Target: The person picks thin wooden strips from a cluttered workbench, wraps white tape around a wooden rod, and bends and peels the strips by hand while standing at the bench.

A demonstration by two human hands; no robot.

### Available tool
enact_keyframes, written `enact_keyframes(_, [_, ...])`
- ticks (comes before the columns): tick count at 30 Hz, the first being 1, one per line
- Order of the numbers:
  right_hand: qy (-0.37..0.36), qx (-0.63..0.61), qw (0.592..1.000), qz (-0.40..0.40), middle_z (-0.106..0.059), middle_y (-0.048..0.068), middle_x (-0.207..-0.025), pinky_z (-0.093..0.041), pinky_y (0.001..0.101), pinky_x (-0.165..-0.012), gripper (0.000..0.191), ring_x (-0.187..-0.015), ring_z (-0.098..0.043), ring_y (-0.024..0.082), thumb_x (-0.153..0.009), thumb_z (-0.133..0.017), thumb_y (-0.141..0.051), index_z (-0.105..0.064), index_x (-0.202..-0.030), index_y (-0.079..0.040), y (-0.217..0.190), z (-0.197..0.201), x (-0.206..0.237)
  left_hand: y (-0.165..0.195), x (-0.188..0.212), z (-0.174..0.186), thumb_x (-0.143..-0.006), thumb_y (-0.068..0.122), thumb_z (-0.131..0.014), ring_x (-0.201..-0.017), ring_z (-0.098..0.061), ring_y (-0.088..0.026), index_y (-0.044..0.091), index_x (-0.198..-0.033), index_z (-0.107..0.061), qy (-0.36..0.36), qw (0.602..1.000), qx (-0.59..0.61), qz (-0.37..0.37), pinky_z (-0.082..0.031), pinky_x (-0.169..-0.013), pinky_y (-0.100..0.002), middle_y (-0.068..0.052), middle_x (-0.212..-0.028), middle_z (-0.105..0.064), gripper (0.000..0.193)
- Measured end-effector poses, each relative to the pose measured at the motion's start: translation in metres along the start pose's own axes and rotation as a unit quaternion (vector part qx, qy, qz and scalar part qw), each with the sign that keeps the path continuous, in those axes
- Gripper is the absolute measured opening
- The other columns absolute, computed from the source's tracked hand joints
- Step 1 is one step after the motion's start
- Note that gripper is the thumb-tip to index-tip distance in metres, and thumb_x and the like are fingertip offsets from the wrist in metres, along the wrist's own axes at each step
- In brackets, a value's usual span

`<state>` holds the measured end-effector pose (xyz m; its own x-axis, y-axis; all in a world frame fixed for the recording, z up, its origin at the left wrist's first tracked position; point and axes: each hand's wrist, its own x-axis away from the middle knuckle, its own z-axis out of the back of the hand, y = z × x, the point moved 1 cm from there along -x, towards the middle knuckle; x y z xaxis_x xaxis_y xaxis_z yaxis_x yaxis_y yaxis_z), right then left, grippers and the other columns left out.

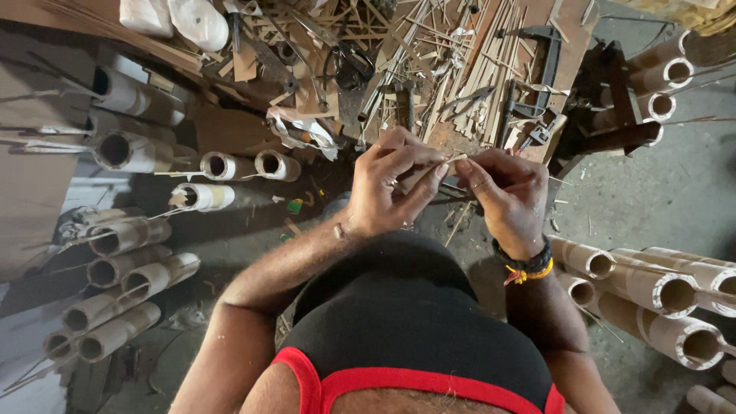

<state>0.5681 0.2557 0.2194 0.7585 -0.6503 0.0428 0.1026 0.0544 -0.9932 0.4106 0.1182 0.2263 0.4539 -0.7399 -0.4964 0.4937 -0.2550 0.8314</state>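
Thin stick point(429, 170) between both hands' grips

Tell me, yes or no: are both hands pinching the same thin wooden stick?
Yes: the left hand and right hand meet at one thin wooden stick, fingertips of each closed on it above the cluttered floor.

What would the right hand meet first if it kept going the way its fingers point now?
The right hand points left across the body, so it would meet the left hand first: their fingertips already nearly touch around the thin stick pinched between them. Depth is hard to judge from above.
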Motion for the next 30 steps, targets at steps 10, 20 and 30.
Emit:
enact_keyframes(10, [0.005,-0.033,0.999,0.009,-0.07,-0.001,-0.081,-0.043,0.0189,-0.062,0.015,-0.071,-0.058,0.003,-0.1,-0.076,-0.014,-0.076,-0.099,0.001,-0.002,-0.003,-0.001,-0.006,-0.004,-0.001,-0.095,0.006,-0.072,-0.086,-0.063,-0.012,0.002,-0.105,-0.066,-0.042,0.99,0.108,0.077,-0.054,-0.072,-0.028,-0.005,-0.099,-0.062,0.013])
enact_keyframes(20, [-0.002,-0.004,0.999,0.046,-0.067,-0.002,-0.078,-0.038,0.0199,-0.059,0.013,-0.068,-0.054,0.003,-0.098,-0.076,-0.011,-0.077,-0.099,0.001,0.004,0.001,0.001,-0.016,-0.002,-0.005,-0.097,0.007,-0.072,-0.083,-0.06,-0.01,0.002,-0.098,-0.067,-0.041,0.987,0.129,0.082,-0.052,-0.072,-0.026,-0.003,-0.096,-0.061,0.007])
enact_keyframes(30, [-0.008,0.092,0.994,0.058,-0.072,0.002,-0.082,-0.048,0.0227,-0.059,0.011,-0.07,-0.064,0.006,-0.096,-0.076,-0.01,-0.077,-0.098,0.001,-0.008,-0.003,0.001,-0.018,-0.014,0.002,-0.098,0.012,-0.074,-0.092,-0.068,-0.016,0.004,-0.11,-0.072,-0.113,0.992,0.06,0.005,-0.059,-0.081,-0.033,-0.007,-0.1,-0.072,0.015])
